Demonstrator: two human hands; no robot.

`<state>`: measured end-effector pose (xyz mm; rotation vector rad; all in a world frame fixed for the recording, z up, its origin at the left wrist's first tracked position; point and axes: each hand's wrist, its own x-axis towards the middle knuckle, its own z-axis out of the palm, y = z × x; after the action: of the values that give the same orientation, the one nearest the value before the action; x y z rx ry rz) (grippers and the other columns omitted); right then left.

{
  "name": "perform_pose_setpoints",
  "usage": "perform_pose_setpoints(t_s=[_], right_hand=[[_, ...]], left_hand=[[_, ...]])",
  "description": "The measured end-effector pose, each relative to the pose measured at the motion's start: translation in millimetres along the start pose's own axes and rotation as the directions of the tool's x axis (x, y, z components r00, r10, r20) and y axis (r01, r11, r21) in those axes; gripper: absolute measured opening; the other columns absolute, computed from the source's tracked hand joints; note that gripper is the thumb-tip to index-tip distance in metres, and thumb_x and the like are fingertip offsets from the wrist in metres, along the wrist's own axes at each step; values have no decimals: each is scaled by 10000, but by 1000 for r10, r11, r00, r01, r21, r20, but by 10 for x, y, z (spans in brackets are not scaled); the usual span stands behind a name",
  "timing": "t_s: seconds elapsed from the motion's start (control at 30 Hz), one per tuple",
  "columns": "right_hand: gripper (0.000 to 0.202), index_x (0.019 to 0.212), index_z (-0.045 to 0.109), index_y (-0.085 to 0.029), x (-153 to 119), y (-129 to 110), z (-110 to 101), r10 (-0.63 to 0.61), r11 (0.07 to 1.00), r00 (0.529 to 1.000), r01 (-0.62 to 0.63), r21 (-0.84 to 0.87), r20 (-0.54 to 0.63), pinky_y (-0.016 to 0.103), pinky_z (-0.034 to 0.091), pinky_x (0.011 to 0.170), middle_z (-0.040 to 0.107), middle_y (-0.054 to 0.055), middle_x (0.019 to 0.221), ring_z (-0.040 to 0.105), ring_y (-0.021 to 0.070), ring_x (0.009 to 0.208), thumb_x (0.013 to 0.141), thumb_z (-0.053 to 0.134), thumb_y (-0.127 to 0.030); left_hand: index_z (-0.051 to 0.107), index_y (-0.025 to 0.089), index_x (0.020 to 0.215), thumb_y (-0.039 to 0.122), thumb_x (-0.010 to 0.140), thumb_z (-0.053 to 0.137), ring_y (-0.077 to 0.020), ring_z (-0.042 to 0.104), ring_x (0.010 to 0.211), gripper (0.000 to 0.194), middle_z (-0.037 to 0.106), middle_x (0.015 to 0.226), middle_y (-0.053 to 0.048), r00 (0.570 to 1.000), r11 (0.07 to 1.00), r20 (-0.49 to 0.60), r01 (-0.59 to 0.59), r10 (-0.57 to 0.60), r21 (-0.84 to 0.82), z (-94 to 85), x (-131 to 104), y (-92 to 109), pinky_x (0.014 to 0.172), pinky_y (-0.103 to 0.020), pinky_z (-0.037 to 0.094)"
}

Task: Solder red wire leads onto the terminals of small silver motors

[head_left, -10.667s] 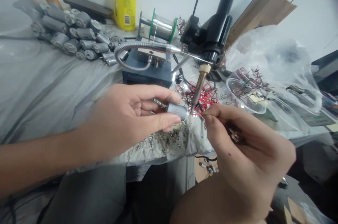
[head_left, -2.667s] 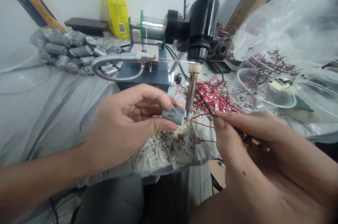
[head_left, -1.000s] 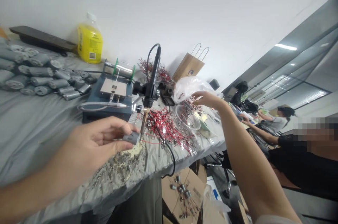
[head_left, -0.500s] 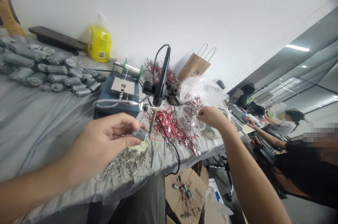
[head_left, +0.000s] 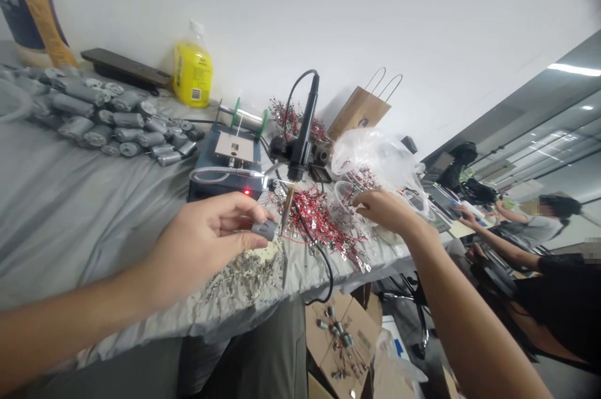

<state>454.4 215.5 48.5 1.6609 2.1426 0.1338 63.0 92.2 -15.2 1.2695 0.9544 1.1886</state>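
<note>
My left hand pinches a small grey cylindrical motor between thumb and fingertips. Just right of the motor, the copper-coloured tip of a soldering iron points down from its black holder. A thin red wire runs from near the motor toward a heap of red wires with small metal ends. My right hand is at the clear plastic cup, which has wires in and around it. Its fingers are curled together, and whatever they hold is too small to tell.
A blue solder feeder carries a solder spool. Grey motors lie piled at left, near a yellow bottle. Solder scraps litter the table's front. A cardboard box stands below; co-workers sit at right.
The view has shifted, so the scene sits farther right. My right hand has moved slightly left, closer over the cup. A red light now glows on the feeder. My left hand still holds the motor.
</note>
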Motion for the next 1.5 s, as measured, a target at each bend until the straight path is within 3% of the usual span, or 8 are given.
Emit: perform_pose_setpoints(t_s=[0.1, 0.43, 0.63, 0.8, 1.07, 1.2, 1.37, 1.5], right_hand=[[254, 1269, 743, -205, 33, 29, 24, -86, 996, 996, 85, 32, 21, 449, 627, 1012, 759, 88, 1250, 737, 218, 1088, 1091, 712, -383], [227, 1037, 743, -185, 160, 56, 18, -164, 986, 984, 161, 47, 64, 392, 627, 931, 756, 46, 1051, 716, 177, 941, 1100, 694, -398], [239, 1257, 741, -201, 171, -2, 8, -214, 972, 977, 210, 108, 23, 475, 601, 1072, 738, 96, 1318, 718, 234, 1167, 1089, 710, -367], [174, 1066, 764, -184, 189, 47, -45, -251, 960, 968, 246, 136, 21, 458, 602, 1062, 771, 71, 1196, 732, 210, 1099, 1081, 725, -354], [231, 977, 854, -239, -16, 191, -338, -154, 948, 964, 206, 242, -217, 425, 586, 984, 822, 77, 1046, 742, 217, 962, 1024, 704, -408], [302, 930, 895, -272, -110, 173, -362, -75, 926, 953, 176, 333, -294, 402, 575, 827, 849, 70, 972, 744, 228, 838, 963, 676, -477], [360, 918, 886, -232, -305, 122, -436, 88, 895, 913, 103, 433, -399, 367, 466, 585, 781, 61, 734, 608, 188, 584, 936, 694, -535], [366, 908, 851, -240, -591, -55, -527, 146, 870, 838, 144, 472, -526, 366, 519, 711, 794, 72, 947, 690, 218, 820, 952, 714, -576]], left_hand=[[700, 207, 852, 281, 796, 893, -223, 833, 1039, 213, 858, 1112, -42, 1000, 1000, 5, -5, 5, -18, 0, 0, 10, 952, -289, 704], [698, 210, 891, 272, 807, 897, -191, 824, 1016, 224, 841, 1065, -17, 999, 1000, 40, -7, 7, -7, 8, 9, -25, 925, -251, 682], [696, 216, 861, 279, 801, 886, -189, 826, 983, 209, 851, 1122, -23, 999, 1000, 36, 0, -1, 13, -8, 6, -23, 901, -245, 689], [709, 236, 863, 339, 801, 897, -206, 827, 980, 224, 853, 1123, -22, 1000, 996, 9, -3, 2, 89, -33, -4, -37, 903, -238, 679], [719, 245, 880, 368, 791, 910, -235, 829, 1026, 244, 852, 1135, -17, 1000, 996, 7, -6, 6, 86, -36, 0, -80, 939, -273, 688], [714, 249, 876, 396, 792, 916, -249, 829, 1040, 264, 854, 1148, -12, 1000, 996, 17, -8, 7, 90, -43, -5, -90, 947, -300, 696], [721, 248, 867, 380, 781, 926, -232, 831, 1019, 258, 858, 1121, -4, 1000, 999, 13, -20, 19, 50, -38, -6, -80, 936, -273, 697], [737, 240, 879, 348, 792, 920, -207, 833, 972, 230, 858, 1079, 0, 1000, 999, 13, -18, 18, 29, -30, -12, -69, 906, -250, 697]])
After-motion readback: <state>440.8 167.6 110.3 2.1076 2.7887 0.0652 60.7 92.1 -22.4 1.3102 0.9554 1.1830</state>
